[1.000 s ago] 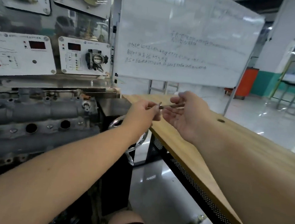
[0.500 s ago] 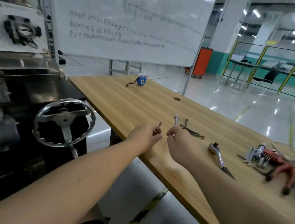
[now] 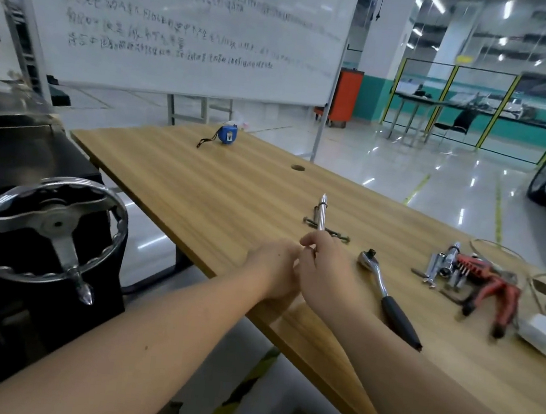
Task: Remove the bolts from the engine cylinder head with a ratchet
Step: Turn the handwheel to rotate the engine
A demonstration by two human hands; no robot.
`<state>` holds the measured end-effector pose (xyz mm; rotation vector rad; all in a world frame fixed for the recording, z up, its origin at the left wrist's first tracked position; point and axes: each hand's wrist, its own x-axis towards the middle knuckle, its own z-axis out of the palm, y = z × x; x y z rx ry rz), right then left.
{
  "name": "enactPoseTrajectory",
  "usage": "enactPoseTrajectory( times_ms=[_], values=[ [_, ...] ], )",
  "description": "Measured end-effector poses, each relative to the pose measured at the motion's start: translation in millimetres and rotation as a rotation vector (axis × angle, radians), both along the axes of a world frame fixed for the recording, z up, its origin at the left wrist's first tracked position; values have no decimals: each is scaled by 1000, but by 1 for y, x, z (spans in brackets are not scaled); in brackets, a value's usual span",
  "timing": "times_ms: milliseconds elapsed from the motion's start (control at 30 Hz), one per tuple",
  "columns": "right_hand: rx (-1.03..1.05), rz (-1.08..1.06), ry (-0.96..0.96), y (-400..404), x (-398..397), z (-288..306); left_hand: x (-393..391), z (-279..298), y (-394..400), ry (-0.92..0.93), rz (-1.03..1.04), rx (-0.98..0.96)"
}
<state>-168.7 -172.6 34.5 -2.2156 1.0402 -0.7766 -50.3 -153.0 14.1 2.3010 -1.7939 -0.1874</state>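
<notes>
Surface (image 3: 200, 178): tan, streaked wood grain.
Ratchet (image 3: 387, 294): chrome head, black grip.
Tape measure (image 3: 227, 134): blue, upper centre.
Pliers (image 3: 493, 293): red handles, right.
Handwheel (image 3: 51, 229): polished silver, left.
Cabinet (image 3: 345, 96): orange, background.

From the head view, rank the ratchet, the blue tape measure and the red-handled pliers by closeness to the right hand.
From the right hand:
1. Ratchet, lying just to its right on the wooden table.
2. Red-handled pliers, farther right among the tools.
3. Blue tape measure, at the table's far end.
</notes>
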Motion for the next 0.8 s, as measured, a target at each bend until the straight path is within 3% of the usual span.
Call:
enactPoseTrajectory(
  times_ms=[333,433,500,633,800],
  values=[
    [-57,55,-7,0,10,-29,12,-7,1,-35,15,-34],
    [-79,68,33,-3,14,-32,11,-7,5,68,76,-112],
    [-73,72,55,-5,18,-33,15,-7,8,235,165,-203],
    [-68,88,239,-10,29,-31,33,-5,17,580,362,-387],
    [-140,70,471,-13,35,-28,33,-8,23,448,299,-326]
  ],
)
